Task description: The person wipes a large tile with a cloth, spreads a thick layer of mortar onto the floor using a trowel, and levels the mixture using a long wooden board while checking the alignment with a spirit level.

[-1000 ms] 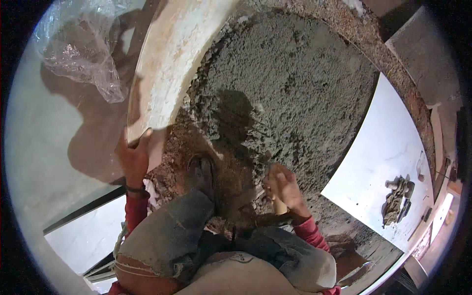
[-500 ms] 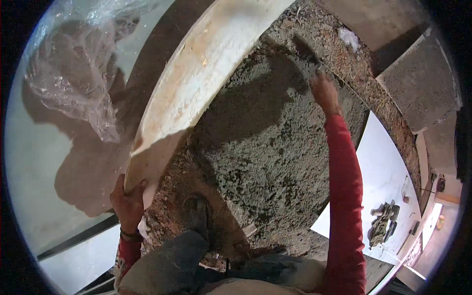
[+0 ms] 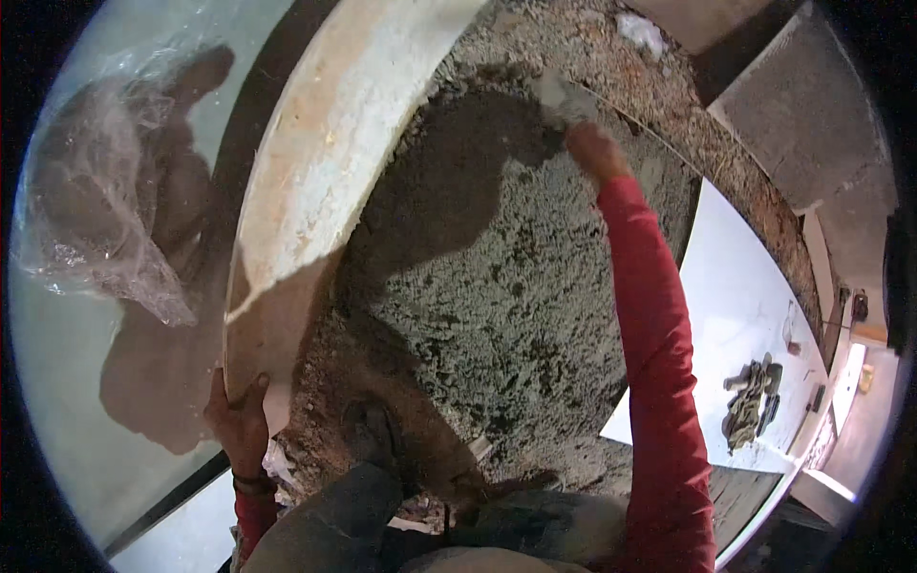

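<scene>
One mortar bed (image 3: 535, 315), grey, rough-surfaced, spread in front of the person. One tool (image 3: 562, 98), blurred, trowel-like, at the bed's far edge; its exact outline cannot be made out. Right hand (image 3: 594, 151), one of two: grip closed on this tool, handle hidden, red sleeve reaching across the bed's right part.

One long pale board (image 3: 330, 162) runs along the bed's left edge. Left hand (image 3: 241, 420) at the board's near end, grip clamped on it, thumb on the inner side, fingers at the outer edge.

One dark shoe (image 3: 371, 430) on brown soil just beside the bed's near-left edge. Right of the bed, one white panel (image 3: 726, 296); toward its near right corner, one heap of muddy tools (image 3: 752, 406), number of pieces not tellable. Left of the board, one crumpled clear plastic sheet (image 3: 105, 201) on the pale floor (image 3: 67, 382). One white scrap (image 3: 642, 33) beyond the bed's far edge.
</scene>
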